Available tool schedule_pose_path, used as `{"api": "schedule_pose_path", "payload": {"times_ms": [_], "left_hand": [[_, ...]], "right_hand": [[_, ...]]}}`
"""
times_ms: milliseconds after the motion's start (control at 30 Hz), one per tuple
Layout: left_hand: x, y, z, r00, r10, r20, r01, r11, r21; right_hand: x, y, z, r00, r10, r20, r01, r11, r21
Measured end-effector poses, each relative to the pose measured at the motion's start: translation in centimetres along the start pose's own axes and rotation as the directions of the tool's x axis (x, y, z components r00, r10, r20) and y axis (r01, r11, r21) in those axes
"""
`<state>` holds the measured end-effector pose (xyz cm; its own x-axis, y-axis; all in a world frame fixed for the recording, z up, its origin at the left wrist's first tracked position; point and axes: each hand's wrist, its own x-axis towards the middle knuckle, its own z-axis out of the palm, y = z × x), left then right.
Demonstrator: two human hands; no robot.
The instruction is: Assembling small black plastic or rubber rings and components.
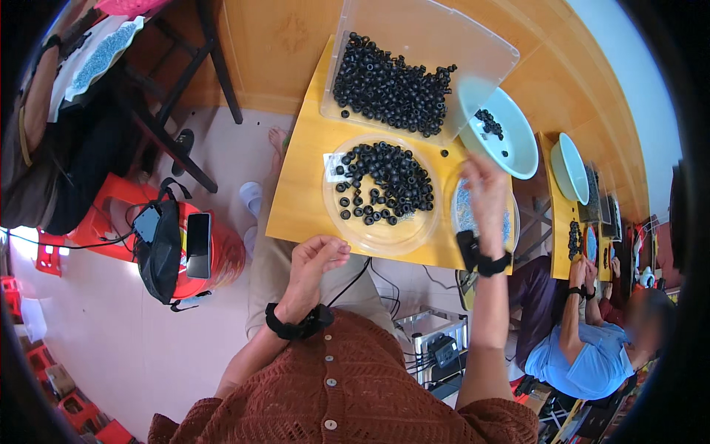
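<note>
My left hand [314, 263] is at the near edge of the yellow table, thumb and fingers pinched together; whatever they may hold is too small to make out. My right hand [484, 192] is smeared by motion above the right side of the table, over a round dish of small bluish-grey pieces [466, 211]. Between the hands lies a clear round tray [340, 235] with many small black ring-like parts [396, 174]. Behind it a clear plastic bin [473, 44] holds a big heap of the same black parts [392, 85]. One loose black part [444, 153] sits beside the tray.
A pale green bowl [521, 140] with a few black parts stands at the back right. To the left, a phone [198, 244] and a black bag [159, 255] rest on a red stool [225, 255]. Co-workers sit at both sides. Cables hang below the table.
</note>
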<state>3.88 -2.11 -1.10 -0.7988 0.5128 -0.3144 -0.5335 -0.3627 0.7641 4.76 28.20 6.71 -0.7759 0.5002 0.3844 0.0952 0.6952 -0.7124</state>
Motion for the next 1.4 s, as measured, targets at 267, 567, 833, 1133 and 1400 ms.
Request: {"api": "schedule_pose_path", "payload": {"times_ms": [267,567,833,1133,1400], "left_hand": [[0.3,0.4,-0.3,0.999,-0.035,-0.007,0.035,0.999,0.006],[0.3,0.0,-0.2,0.999,-0.051,-0.011,0.051,0.999,-0.017],[0.4,-0.1,-0.3,0.997,-0.064,-0.032,0.065,0.998,0.012],[0.9,0.7,-0.7,0.990,-0.138,0.041,0.142,0.980,-0.139],[1.0,0.2,-0.5,0.983,-0.132,0.126,0.145,0.985,-0.095]], "right_hand": [[-9.0,-2.4,8.4,0.966,0.044,0.255,-0.034,0.999,-0.042],[-8.7,-4.6,10.6,0.961,-0.024,0.275,0.071,0.984,-0.165],[-8.7,-5.3,11.0,0.964,-0.093,0.248,0.149,0.965,-0.218],[-11.7,-8.7,8.8,0.950,-0.122,0.288,0.061,0.976,0.211],[-12.9,-9.0,8.1,0.951,-0.174,0.256,0.126,0.973,0.193]]}}
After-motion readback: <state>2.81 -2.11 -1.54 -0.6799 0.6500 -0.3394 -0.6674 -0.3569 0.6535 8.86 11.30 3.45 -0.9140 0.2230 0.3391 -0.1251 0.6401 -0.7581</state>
